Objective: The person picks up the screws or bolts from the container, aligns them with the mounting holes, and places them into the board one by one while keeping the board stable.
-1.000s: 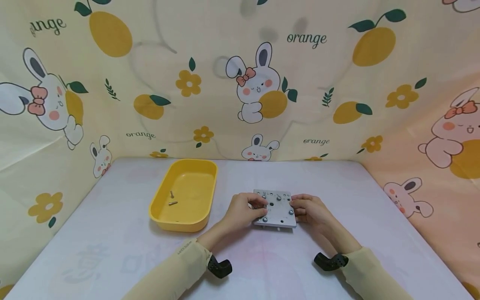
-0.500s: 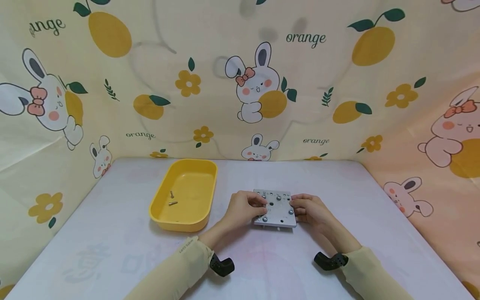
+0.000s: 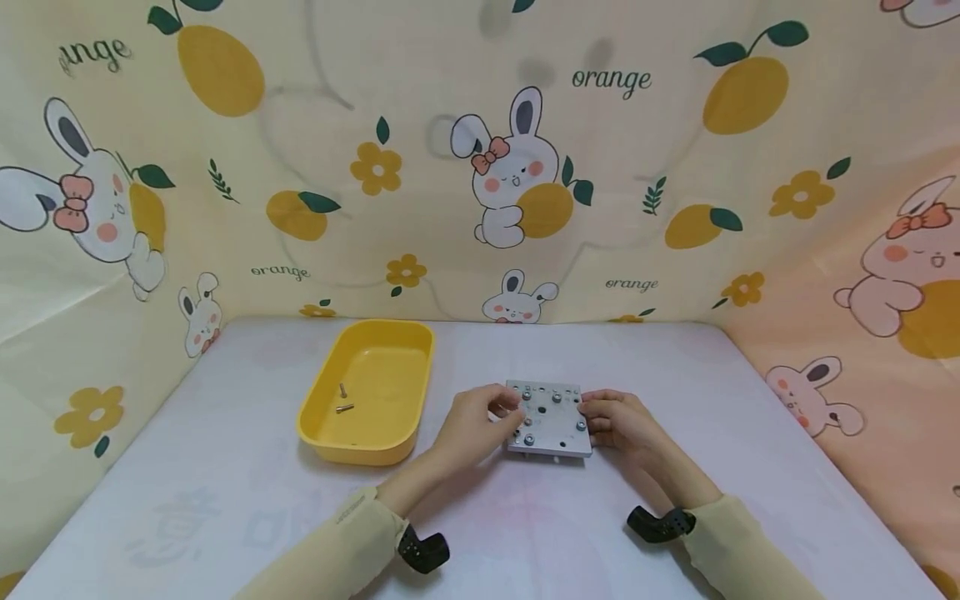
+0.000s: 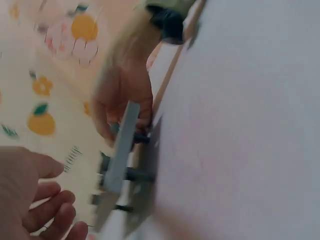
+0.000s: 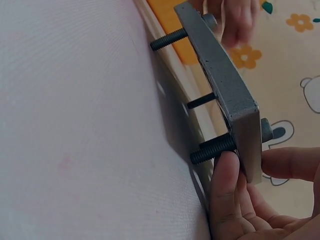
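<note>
A square grey metal plate [image 3: 558, 427] with several holes lies near the middle of the table, top face up. Socket-head screws [image 3: 557, 398] sit in it, and their threaded shanks [image 5: 212, 149] stick out below. My right hand [image 3: 626, 425] grips the plate's right edge, with fingers above and below it in the right wrist view. At the left edge hovers my left hand [image 3: 480, 423], its fingers loosely bent. In the left wrist view a gap separates these fingers [image 4: 50, 210] from the plate. Whether the screw tips touch the table cannot be told.
A yellow tray [image 3: 426, 367] stands at the left with two small screws [image 3: 344, 408] inside. The white table [image 3: 525, 533] meets a printed cloth [image 3: 450, 292] at the back and sides. Black wrist cameras [image 3: 423, 550] are worn on both sleeves.
My left hand has drawn back to the left, off the plate, uncovering a small screw near its left edge. The right hand and the plate have stayed in place.
</note>
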`<action>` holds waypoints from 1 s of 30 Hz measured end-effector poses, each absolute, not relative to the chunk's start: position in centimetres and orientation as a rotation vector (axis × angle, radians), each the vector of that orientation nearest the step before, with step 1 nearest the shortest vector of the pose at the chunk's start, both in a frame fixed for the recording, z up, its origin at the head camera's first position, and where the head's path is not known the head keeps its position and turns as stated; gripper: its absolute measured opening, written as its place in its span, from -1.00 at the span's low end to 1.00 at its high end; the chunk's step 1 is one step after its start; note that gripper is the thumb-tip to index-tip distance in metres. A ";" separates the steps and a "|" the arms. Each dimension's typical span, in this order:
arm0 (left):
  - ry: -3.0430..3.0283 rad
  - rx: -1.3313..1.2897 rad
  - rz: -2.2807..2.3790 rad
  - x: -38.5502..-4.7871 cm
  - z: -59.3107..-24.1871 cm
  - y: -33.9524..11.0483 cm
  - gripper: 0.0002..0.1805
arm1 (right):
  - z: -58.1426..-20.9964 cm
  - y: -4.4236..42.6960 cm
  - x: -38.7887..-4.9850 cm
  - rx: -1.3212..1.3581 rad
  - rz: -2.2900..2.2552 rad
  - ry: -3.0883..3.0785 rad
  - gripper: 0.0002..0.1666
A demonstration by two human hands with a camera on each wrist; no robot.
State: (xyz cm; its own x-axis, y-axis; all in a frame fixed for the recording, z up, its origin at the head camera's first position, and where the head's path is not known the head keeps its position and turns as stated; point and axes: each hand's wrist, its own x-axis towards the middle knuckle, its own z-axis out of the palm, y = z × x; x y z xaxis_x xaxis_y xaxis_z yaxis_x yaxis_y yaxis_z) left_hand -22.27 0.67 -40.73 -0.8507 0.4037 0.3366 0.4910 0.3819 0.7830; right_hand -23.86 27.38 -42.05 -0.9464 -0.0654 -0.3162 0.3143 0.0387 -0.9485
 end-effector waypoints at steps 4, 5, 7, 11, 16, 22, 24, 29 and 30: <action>-2.465 -0.897 -1.274 -20.2 -38.7 -3.1 -0.80 | -42.1 27.2 -24.0 0.235 -1.986 2.046 -0.61; -2.448 -0.906 -1.249 -20.1 -38.3 -4.5 -0.79 | -42.1 27.1 -24.0 0.246 -1.990 2.047 -0.62; -2.433 -0.861 -1.242 -20.3 -37.6 -7.4 -0.78 | -42.0 27.2 -24.0 0.246 -1.995 2.051 -0.62; -2.529 -0.580 -1.269 -22.3 -36.6 -13.3 -0.71 | -42.0 27.3 -24.1 0.248 -1.988 2.062 -0.60; -2.693 -0.352 -1.125 -24.8 -36.8 -17.2 -0.67 | -42.2 27.5 -23.9 0.267 -1.978 2.065 -0.58; -2.824 -0.363 -0.966 -26.5 -37.6 -17.7 -0.68 | -42.2 27.4 -23.7 0.242 -1.991 2.055 -0.55; -2.838 -0.356 -0.920 -26.8 -37.8 -17.7 -0.70 | -42.3 27.4 -23.7 0.245 -1.993 2.053 -0.55; -2.842 -0.350 -0.882 -27.3 -37.8 -17.6 -0.72 | -42.4 27.5 -23.8 0.258 -1.992 2.062 -0.54; -2.845 -0.356 -0.885 -27.4 -37.9 -17.6 -0.73 | -42.4 27.6 -23.8 0.260 -1.992 2.065 -0.55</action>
State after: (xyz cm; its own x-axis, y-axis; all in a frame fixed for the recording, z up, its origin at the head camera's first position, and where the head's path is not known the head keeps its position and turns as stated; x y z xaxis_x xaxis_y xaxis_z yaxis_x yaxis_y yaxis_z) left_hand -27.42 -17.57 -37.88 -0.9620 0.1821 0.2033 0.2653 0.7990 0.5396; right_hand -23.81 27.56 -42.36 -0.9503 -0.0512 -0.3072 0.3052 0.0441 -0.9513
